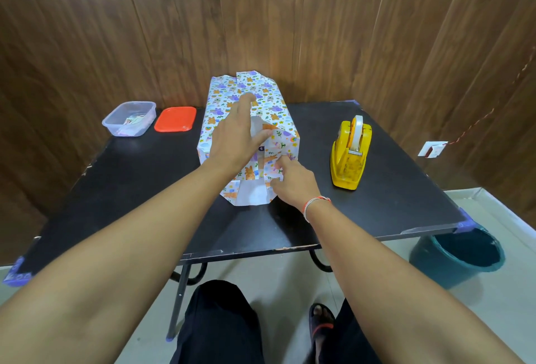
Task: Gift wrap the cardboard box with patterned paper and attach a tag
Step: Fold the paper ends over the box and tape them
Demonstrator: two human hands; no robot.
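Observation:
The box wrapped in patterned paper [275,119] lies lengthwise in the middle of the black table [145,178]. Its paper is white with orange and purple animal prints. Loose paper flaps stick out at the far end and at the near end [251,194]. My left hand [235,137] lies flat on top of the box, fingers straight, pressing the paper down. My right hand [291,179] is at the near right corner, its fingers pinching a folded side flap against the box end.
A yellow tape dispenser [349,156] stands to the right of the box. At the back left sit a clear plastic container [129,118] with small items and its red lid [175,119]. A teal bucket [461,256] stands on the floor under the table's right corner.

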